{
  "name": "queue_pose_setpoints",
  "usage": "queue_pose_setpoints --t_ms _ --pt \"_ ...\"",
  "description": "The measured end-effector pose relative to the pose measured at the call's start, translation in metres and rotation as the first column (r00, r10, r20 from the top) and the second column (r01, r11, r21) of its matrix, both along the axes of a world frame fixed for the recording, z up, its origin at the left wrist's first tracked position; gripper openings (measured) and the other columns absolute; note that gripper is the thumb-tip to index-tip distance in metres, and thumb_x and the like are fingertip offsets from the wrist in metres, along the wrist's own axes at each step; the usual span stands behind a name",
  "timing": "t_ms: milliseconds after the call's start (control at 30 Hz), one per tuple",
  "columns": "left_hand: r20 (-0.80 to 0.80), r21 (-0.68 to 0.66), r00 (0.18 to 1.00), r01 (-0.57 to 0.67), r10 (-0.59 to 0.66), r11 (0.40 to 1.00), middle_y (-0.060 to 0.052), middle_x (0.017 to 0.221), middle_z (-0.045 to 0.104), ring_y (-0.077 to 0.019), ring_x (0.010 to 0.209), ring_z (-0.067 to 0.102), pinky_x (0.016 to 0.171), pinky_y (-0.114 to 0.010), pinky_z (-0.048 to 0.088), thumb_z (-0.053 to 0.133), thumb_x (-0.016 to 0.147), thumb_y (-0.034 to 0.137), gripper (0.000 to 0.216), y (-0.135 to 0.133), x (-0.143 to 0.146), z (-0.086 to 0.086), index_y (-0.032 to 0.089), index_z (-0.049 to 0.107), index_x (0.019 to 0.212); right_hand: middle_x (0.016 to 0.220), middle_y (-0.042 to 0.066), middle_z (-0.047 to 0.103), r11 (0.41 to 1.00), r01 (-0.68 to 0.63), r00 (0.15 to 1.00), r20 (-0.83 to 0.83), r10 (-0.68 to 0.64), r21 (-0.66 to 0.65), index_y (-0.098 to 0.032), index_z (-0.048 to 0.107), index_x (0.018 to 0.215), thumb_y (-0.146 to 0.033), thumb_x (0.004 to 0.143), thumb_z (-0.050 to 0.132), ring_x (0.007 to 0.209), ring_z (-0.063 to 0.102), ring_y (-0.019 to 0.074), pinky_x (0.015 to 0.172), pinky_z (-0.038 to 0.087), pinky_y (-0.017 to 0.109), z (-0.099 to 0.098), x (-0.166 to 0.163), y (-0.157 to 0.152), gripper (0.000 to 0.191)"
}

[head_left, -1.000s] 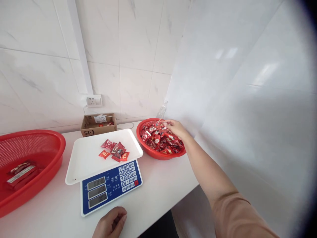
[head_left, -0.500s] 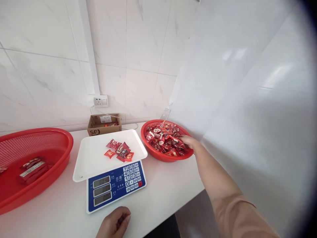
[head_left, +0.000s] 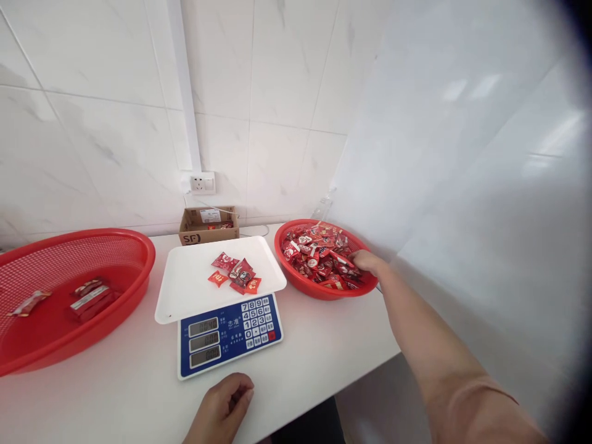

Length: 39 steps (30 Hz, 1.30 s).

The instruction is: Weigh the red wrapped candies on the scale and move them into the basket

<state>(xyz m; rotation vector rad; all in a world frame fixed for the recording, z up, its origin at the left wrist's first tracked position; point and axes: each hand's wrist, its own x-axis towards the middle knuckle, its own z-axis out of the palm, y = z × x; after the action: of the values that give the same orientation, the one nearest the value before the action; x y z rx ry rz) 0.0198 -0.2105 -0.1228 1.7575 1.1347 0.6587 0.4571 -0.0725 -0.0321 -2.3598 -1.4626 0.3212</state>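
The right hand (head_left: pixel 367 262) has slid to the near rim of the round red basket (head_left: pixel 324 291), fingers among its wrapped candies (head_left: pixel 319 253); I cannot tell if it grips one. The left hand (head_left: pixel 224 404) rests loosely fisted and empty on the table (head_left: pixel 314 345).

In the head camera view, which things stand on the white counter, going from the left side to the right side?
Large red basket → blue weighing scale → small red basket of sweets.

Glossy wall tiles (head_left: pixel 277 74); red plastic mesh basket (head_left: pixel 296 277); shiny, probably foil sweet wrappers (head_left: pixel 319 253); cardboard box (head_left: pixel 208 225).
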Motion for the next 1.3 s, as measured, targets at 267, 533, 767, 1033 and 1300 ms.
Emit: queue_pose_setpoints --t_ms 267,533,767,1033,1300 --pt "-0.004 -0.016 0.998 0.064 -0.064 0.998 -0.001 0.074 0.062 -0.0122 0.066 0.054 0.061 -0.02 0.044 0.044 0.082 0.042 0.027 0.003 -0.005 0.004 0.021 0.061 0.081 0.115 0.008 0.053 0.903 0.059 0.983 0.181 0.021 -0.425 -0.017 0.051 0.114 -0.033 0.086 0.051 0.097 0.055 0.0181 0.081 0.048 0.038 0.003 0.002 0.017 0.032" --pt "0.002 -0.022 1.0 0.018 -0.018 1.0 -0.001 0.072 0.061 -0.012 0.064 0.053 0.06 -0.02 0.043 0.045 0.081 0.044 0.028 0.001 -0.002 0.004 0.021 0.06 0.078 0.112 0.008 0.055 0.865 0.144 0.959 0.285 -0.002 -0.48 -0.015 0.052 0.112 -0.032 0.085 0.053 0.096 0.056 0.0188 0.08 0.048 0.037 0.001 0.003 0.014 0.033" --pt "0.009 -0.02 0.999 0.037 -0.037 0.999 -0.001 0.072 0.063 -0.0124 0.064 0.055 0.061 -0.021 0.045 0.045 0.08 0.046 0.03 0.002 -0.003 0.002 0.021 0.061 0.079 0.091 0.018 0.066 0.946 0.197 0.943 0.315 -0.111 -0.258 -0.011 0.069 0.084 -0.01 0.063 0.065 0.091 0.062 0.0307 0.074 0.046 0.036 0.012 -0.003 0.006 0.022" --pt "-0.018 -0.023 0.995 0.094 -0.094 0.995 -0.001 0.075 0.064 -0.0131 0.067 0.056 0.063 -0.02 0.046 0.044 0.081 0.047 0.029 0.005 -0.005 -0.003 0.022 0.059 0.081 0.097 0.012 0.067 0.968 0.204 0.956 0.181 -0.23 0.148 -0.016 0.065 0.097 -0.021 0.075 0.054 0.092 0.062 0.0232 0.077 0.046 0.03 0.044 -0.015 -0.02 0.025" --pt "-0.024 -0.03 0.997 0.076 -0.077 0.997 -0.001 0.076 0.064 -0.013 0.068 0.056 0.064 -0.02 0.046 0.044 0.081 0.044 0.027 0.004 -0.005 0.001 0.022 0.059 0.08 0.101 0.002 0.063 0.763 0.219 0.707 -0.638 0.306 0.609 -0.021 0.054 0.095 -0.028 0.07 0.062 0.09 0.062 0.015 0.079 0.053 0.029 0.047 -0.078 -0.032 0.027"
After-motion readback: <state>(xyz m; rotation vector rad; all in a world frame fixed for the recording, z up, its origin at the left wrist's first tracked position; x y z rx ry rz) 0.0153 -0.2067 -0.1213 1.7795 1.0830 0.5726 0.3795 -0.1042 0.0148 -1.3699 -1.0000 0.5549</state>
